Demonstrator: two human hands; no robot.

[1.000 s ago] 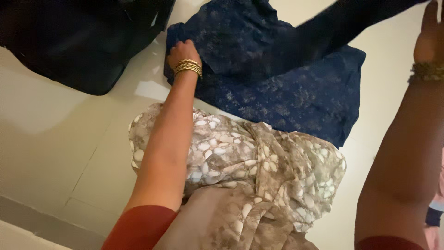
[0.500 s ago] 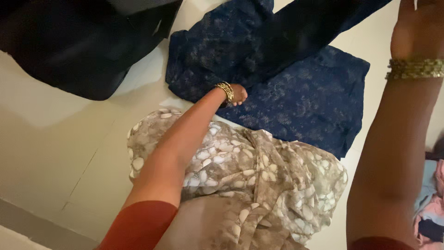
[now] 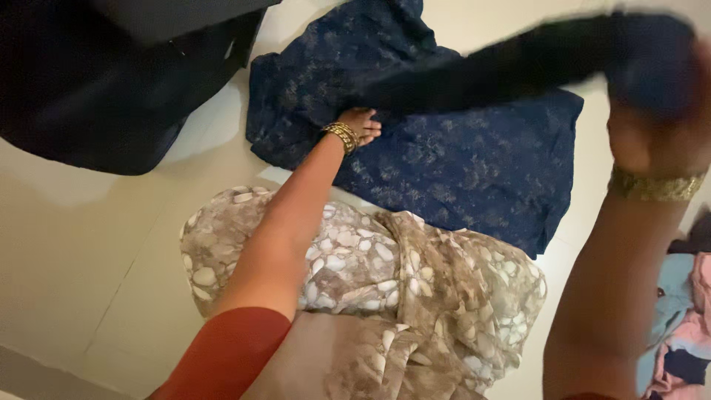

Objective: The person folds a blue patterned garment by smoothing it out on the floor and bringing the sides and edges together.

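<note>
Head cam: right hand [image 3: 652,137] now fisted on blue cloth [image 3: 474,159] edge, lifted; left hand [image 3: 363,124] fingers flat, pinning cloth to floor [image 3: 89,252].

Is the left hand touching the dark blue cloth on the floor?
Touching. In the head view the left hand presses flat on the dark blue cloth, with no gap visible.

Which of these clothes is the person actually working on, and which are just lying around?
In hand:
- dark blue patterned garment, pinned by the left hand, one end lifted by the right hand

Lying about:
- beige pebble-print cloth
- black bag
- pink and blue clothes pile
</note>
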